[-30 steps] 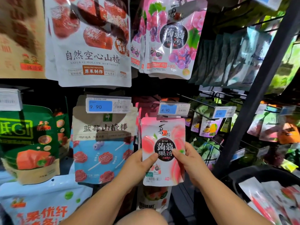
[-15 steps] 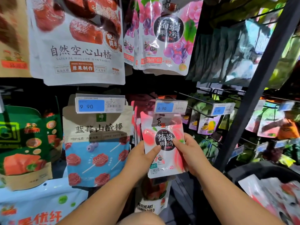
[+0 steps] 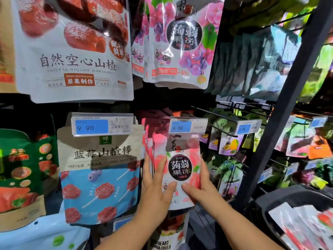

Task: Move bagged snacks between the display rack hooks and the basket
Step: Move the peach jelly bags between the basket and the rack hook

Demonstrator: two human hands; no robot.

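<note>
Peach bag (image 3: 180, 159) sits just below the 4.90 tag (image 3: 187, 126). Left grip (image 3: 158, 193) apart, lying flat against bag's left front. Right grip (image 3: 200, 192) pinches bag's right edge.

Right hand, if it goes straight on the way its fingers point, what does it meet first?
The right hand holds the peach jelly bag with fingers pointing up its right edge. Straight on, it would probably meet the 4.90 price tag first, though depth is unclear.
</note>
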